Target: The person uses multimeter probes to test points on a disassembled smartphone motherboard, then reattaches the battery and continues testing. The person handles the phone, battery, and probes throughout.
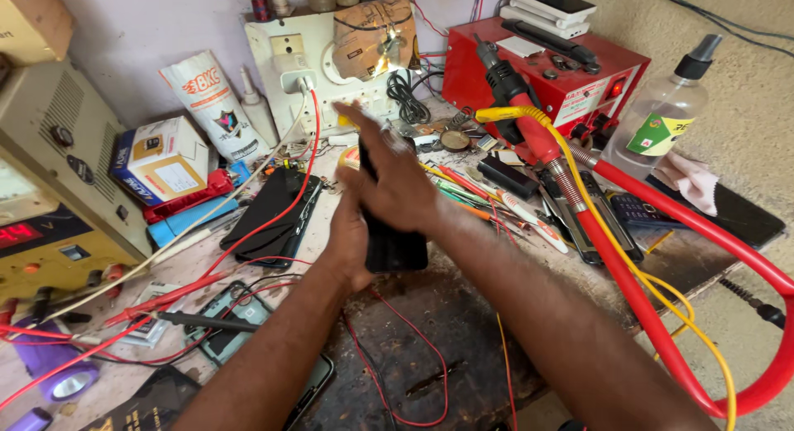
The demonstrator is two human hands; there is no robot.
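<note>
Both hands met over the middle of the cluttered worktop (pixel 463 315), and between them was a dark phone (pixel 395 247), held upright and a little tilted. The left hand (pixel 347 237) gripped the phone from behind and below, its fingers closed around the lower left edge. The right hand (pixel 395 179) lay across the front of the phone with its fingers stretched flat and pointing up and to the left, pressing on the glass rather than curled around it, so most of the upper half was hidden.

Taking the phone as the landmark: just left of it, flat on the worktop, lay a 2nd black phone (pixel 275 212) with a red wire (pixel 308 162) running over it up to a white socket board (pixel 318 59) behind. Further left stood a yellow power supply (pixel 58 199) with a red display. Below and left of the phone lay an opened handset (pixel 227 319) with a black probe across it. Right of the phone was a scatter of screwdrivers and pens (pixel 504 203), then a thick red hose (pixel 662 315) sweeping down from a red station (pixel 562 71) behind and to the right. A clear spray bottle (pixel 662 121) stood far right.

To do this well, as I judge it, the left hand should carry the weight while the right hand's pressure stays even and flat across the face, not at 1 corner. The wires beneath the phone could snag, so it is best kept lifted clear of them.
</note>
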